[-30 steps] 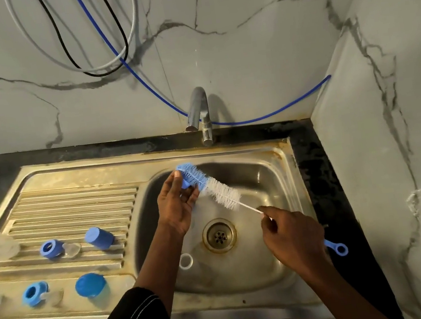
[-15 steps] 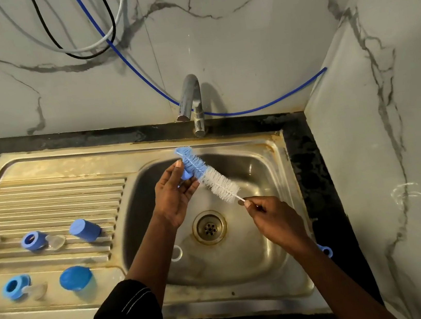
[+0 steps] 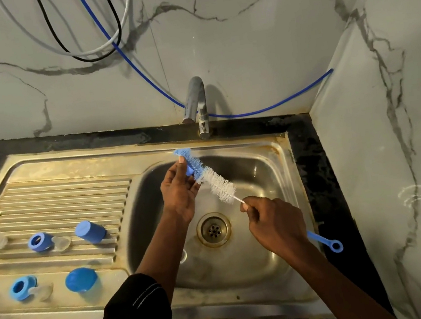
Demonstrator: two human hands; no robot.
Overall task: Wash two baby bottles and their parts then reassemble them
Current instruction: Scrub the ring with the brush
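I count two blue rings (image 3: 39,241) (image 3: 22,288), two blue caps (image 3: 90,231) (image 3: 81,279) and two clear teats (image 3: 61,243) (image 3: 42,291) on the sink's (image 3: 69,163) left side. I count one brush (image 3: 218,182) and one tap (image 3: 196,107).

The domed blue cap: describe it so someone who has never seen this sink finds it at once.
Left of the sink basin lies the ribbed drainboard. On its flat near strip, the domed cap sits right of a blue ring. It alone is rounded and closed; the cap behind it is a flat-topped cylinder.
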